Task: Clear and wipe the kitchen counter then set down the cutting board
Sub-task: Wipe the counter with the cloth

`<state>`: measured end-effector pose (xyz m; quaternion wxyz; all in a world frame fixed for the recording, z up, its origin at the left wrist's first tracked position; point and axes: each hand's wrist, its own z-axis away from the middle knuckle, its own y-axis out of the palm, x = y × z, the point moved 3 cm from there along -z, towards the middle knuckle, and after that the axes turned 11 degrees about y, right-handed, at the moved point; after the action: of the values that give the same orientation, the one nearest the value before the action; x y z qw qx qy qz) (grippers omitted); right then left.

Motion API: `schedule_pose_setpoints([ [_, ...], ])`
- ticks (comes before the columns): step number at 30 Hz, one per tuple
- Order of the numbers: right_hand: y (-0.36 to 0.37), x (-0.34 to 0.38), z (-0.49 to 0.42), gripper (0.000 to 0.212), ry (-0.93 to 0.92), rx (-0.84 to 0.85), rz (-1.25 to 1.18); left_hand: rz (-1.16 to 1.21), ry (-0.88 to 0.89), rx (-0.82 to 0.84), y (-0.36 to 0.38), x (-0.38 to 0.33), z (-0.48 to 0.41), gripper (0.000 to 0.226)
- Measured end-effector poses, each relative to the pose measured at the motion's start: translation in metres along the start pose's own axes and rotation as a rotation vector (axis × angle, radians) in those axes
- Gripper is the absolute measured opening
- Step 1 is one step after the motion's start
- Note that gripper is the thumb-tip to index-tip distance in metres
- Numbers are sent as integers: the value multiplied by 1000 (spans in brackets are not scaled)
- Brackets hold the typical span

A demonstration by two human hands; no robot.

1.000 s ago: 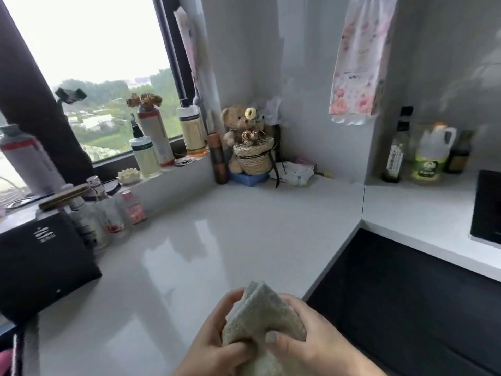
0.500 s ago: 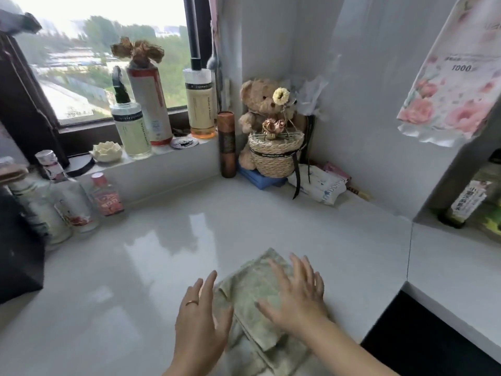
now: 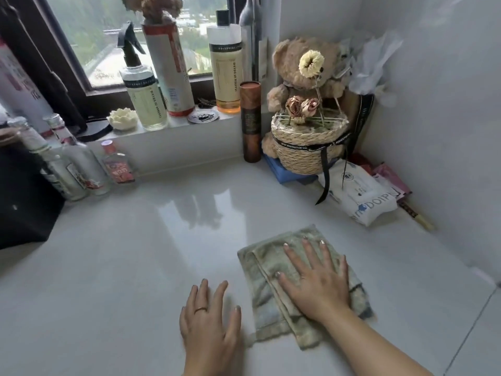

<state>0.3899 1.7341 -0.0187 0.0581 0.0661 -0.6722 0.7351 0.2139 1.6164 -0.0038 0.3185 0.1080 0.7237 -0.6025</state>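
Pale green cloth (image 3: 273,270) folded flat on our white table (image 3: 135,267), right hand (image 3: 315,280) fingers spread, pressing it, left hand (image 3: 211,318) fingers spread, just beside.

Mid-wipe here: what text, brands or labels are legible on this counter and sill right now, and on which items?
"FLOWER OF DREAM": vertical, on the orange-based bottle.
"FLOWER OF DREAM", blurrier: spray bottle.
"BEST WISHES FOR YOU": black ribbon around the woven basket.
"DOIPU", partly cut off: white wipes pack.
Red labels on the glass bottles: unreadable.
Tall can: blurred.
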Motion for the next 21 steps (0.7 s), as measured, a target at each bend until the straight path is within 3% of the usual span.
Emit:
schedule_pose_setpoints([
  [4, -19, -63, -20, 65, 94, -21, 29, 55, -14, -86, 9, -10, 4, 76],
  [8, -20, -86, 19, 67, 99, 10, 34, 43, -24, -127, 7, -12, 5, 60],
  [14, -18, -69, 70, 77, 83, 88, 24, 19, 4, -193, 7, -14, 5, 62],
  [21, -4, 1, -22, 78, -40, 143, 103, 60, -35, -294, -5, -4, 8, 58],
])
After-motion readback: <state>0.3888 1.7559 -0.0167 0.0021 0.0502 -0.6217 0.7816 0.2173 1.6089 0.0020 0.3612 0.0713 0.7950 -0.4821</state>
